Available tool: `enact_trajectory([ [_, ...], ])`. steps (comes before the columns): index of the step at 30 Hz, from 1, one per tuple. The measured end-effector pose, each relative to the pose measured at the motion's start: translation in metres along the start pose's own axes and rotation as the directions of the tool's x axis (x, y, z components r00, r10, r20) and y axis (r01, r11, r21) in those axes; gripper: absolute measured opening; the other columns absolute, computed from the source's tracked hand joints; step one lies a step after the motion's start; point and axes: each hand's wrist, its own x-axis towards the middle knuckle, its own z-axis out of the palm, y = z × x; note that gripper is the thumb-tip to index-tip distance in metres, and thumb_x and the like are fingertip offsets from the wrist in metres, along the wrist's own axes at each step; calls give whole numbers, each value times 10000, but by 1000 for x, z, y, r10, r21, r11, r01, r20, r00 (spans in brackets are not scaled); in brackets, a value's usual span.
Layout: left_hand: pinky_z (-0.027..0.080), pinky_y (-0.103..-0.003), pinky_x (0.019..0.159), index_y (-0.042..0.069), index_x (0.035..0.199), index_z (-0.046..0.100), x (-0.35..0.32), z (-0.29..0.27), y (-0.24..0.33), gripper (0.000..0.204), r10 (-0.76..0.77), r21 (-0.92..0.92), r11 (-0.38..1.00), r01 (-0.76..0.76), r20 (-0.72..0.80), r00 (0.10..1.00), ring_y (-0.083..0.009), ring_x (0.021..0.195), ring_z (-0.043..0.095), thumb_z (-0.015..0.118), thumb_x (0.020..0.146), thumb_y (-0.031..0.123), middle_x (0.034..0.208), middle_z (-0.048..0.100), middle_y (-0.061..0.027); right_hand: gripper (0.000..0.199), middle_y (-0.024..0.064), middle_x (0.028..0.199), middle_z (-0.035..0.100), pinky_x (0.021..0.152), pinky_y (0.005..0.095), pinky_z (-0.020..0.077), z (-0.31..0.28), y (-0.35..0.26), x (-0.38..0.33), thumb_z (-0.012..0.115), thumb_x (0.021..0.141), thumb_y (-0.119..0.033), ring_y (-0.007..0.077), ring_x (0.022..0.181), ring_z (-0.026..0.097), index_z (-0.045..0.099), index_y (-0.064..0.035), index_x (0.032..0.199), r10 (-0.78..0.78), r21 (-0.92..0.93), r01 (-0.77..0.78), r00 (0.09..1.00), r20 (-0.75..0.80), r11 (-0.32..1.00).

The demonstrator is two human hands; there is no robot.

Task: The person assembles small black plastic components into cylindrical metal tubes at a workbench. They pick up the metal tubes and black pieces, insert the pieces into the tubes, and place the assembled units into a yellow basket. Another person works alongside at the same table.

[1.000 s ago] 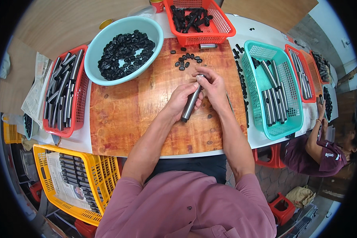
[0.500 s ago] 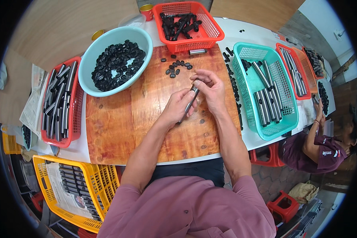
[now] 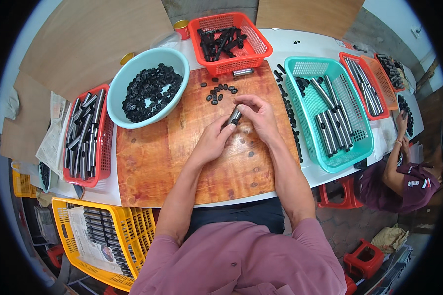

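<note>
i sit at a white worktop (image 3: 300, 46) with a reddish wooden board (image 3: 152, 167) laid over its middle; plywood sheets lean at the far side, and a brick-paved floor shows to the right, where another person (image 3: 403, 172) sits low beside the worktop. over the board my left hand (image 3: 212, 142) and right hand (image 3: 257, 114) meet on a short grey metal tube (image 3: 235, 117): the left hand's fingers are curled around its near end, the right hand's fingertips pinch its far end. just beyond lies a loose scatter of small black caps (image 3: 219, 92). far left sits a pale green bowl (image 3: 119, 91) filled with black caps, and left of it a red basket (image 3: 103, 142) of dark tubes. far centre is a red basket of black parts (image 3: 253, 49), with one tube lying just in front of it. right of my hands stands a teal basket (image 3: 352, 152) holding grey tubes, with more caps strewn along its left side. a yellow crate (image 3: 66, 211) sits near left, below the worktop's edge.
</note>
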Motion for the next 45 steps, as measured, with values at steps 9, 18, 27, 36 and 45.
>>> enact_trajectory([
  [9,521,-501,796,24,1295,530,-35,-13,12,378,276,838,527,-141,-12,961,-428,939,640,633,949,134,1040,648,-214,220,41,991,695,801,258,515,4,-3,-5,684,931,-66,95,902,639,702,19,1133,249,-332,-182,954,170,925],
  [18,519,-444,800,14,1185,625,-45,-10,-16,353,517,874,426,-235,-22,856,-366,898,628,739,863,102,999,651,-179,247,119,1046,735,869,326,539,5,1,-11,675,882,-8,198,976,692,705,17,1126,196,-415,-53,930,311,908],
  [27,501,-418,780,24,1159,656,-51,2,-5,344,523,881,431,-197,-65,850,-343,909,621,754,854,152,1000,643,-157,281,116,1028,729,874,327,544,-3,4,-11,666,876,29,194,978,693,676,14,1156,205,-401,-32,894,398,916],
  [36,498,-436,708,45,1095,678,-46,-7,-1,288,460,869,453,-200,-36,887,-331,826,624,757,850,174,899,589,-133,210,175,964,723,822,380,549,15,-4,-6,690,877,-127,263,923,709,713,6,1037,188,-504,-17,938,291,864],
  [45,502,-438,689,49,1061,689,-45,-7,0,265,451,868,456,-199,-33,892,-340,809,622,769,838,167,886,589,-136,229,256,923,702,798,500,553,64,30,20,637,869,-195,408,890,694,717,18,897,-1,-875,108,993,122,473],
])
